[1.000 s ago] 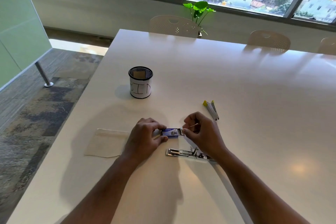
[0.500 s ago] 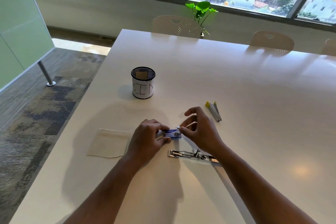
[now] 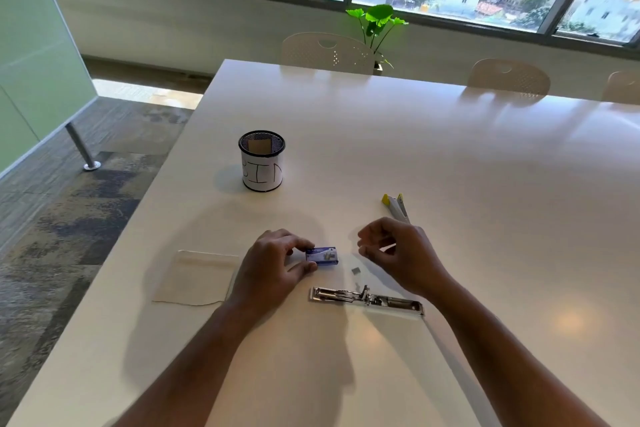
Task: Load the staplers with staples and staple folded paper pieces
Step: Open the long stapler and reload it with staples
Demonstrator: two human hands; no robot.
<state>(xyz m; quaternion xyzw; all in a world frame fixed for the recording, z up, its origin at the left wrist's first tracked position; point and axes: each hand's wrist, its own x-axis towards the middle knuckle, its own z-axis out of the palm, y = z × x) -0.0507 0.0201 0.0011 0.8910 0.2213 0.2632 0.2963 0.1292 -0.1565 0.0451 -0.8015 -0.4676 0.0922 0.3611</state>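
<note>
My left hand point(image 3: 273, 263) pins a small blue staple box point(image 3: 322, 255) to the table by its left end. My right hand point(image 3: 398, 253) hovers just right of the box, its fingers curled around what looks like a thin pale staple strip point(image 3: 387, 248). A small grey piece of staples point(image 3: 355, 271) lies on the table between the box and the opened metal stapler point(image 3: 367, 298), which lies flat in front of my hands. A second stapler, white and yellow point(image 3: 394, 206), rests behind my right hand. A folded beige paper point(image 3: 197, 277) lies to the left.
A black mesh cup labelled BIN point(image 3: 262, 161) stands behind my left hand with a paper piece inside. The white table point(image 3: 450, 156) stretches far and right. Chairs point(image 3: 327, 52) and a potted plant point(image 3: 375, 24) stand at its far edge.
My right hand has drawn away from the staple box to the right. A small grey staple piece now lies on the table. My left hand stays on the box.
</note>
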